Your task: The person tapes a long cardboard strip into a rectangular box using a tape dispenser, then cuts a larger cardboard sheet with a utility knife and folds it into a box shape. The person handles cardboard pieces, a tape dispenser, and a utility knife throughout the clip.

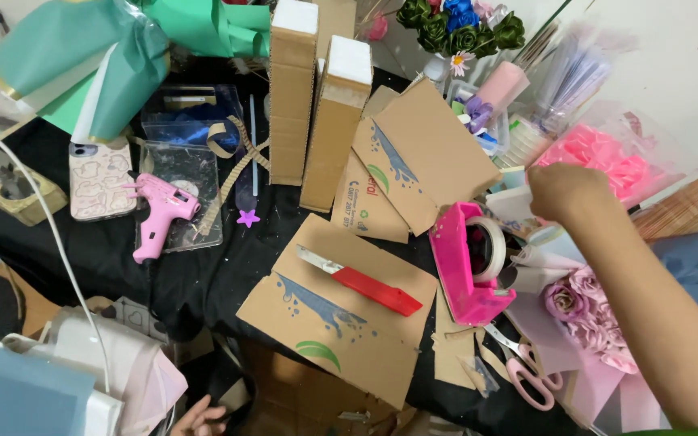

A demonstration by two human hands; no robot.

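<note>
Now the right hand (561, 192) reaches past the pink tape holder (468, 262), fingers curled shut, empty I think. Best go slow w/ clutter. Left hand (199, 420): fingers apart.

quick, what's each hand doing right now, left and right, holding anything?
Left hand: only fingers show at the bottom edge; cannot tell.
Right hand: closed in a fist beyond the pink plastic tape dispenser; contents cannot be told.
</note>
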